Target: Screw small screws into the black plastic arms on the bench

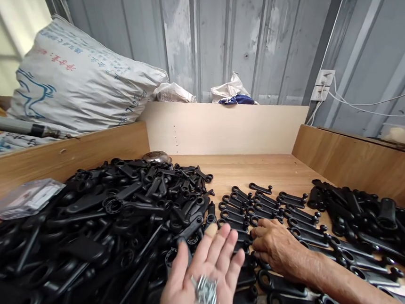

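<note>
My left hand [202, 277] lies palm up near the bottom middle, fingers spread, with a small heap of silver screws [205, 293] resting in the palm. My right hand [278, 247] rests knuckles up on a laid-out group of black plastic lever parts [260, 203], its fingertips touching one of them. A large loose pile of the same black parts [100, 236] fills the left half of the wooden tray [257, 168]. Another heap of black parts [368, 222] lies at the right.
Wooden walls [359, 162] ring the tray. A clear plastic bag [25, 198] sits on the left wall, and a round metal lid [156, 157] lies behind the big pile. A white printed sack [76, 82] leans on the corrugated metal wall. A wall socket [322, 84] has cables.
</note>
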`<state>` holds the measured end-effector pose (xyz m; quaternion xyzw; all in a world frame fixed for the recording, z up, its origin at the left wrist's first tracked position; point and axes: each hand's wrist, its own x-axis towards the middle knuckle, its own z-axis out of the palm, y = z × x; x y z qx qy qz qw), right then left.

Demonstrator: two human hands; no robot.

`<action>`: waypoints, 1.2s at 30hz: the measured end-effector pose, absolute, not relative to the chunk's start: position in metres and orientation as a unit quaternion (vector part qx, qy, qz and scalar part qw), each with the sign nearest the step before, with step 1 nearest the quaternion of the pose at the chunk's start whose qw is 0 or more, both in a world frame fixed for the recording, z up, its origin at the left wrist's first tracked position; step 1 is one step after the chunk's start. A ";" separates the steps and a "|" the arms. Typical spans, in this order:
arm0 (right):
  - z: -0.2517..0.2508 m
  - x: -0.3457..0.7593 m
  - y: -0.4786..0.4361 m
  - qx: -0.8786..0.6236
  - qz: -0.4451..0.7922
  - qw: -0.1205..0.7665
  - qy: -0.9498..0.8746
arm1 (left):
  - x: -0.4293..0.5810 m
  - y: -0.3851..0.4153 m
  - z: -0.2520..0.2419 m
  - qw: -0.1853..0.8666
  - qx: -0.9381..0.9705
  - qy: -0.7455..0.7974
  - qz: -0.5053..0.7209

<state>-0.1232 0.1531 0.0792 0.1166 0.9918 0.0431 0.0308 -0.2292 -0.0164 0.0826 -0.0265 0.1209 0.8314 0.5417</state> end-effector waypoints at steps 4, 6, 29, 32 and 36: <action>0.096 -0.120 0.155 0.117 -0.004 -0.051 0.992 | -0.238 0.017 0.097 0.494 -0.047 0.161 0.853; 0.108 -0.120 0.153 0.088 -0.044 -0.125 0.987 | -0.241 0.026 0.096 0.496 -0.043 0.146 0.855; 0.108 -0.173 0.113 -0.052 -0.096 -0.193 0.975 | -0.248 0.018 0.085 0.542 -0.036 0.019 0.839; 0.109 -0.175 0.110 -0.037 -0.073 -0.169 0.982 | -0.246 0.017 0.084 0.543 -0.026 0.026 0.839; 0.109 -0.176 0.108 -0.033 -0.065 -0.192 0.979 | -0.245 0.015 0.083 0.532 -0.005 0.044 0.846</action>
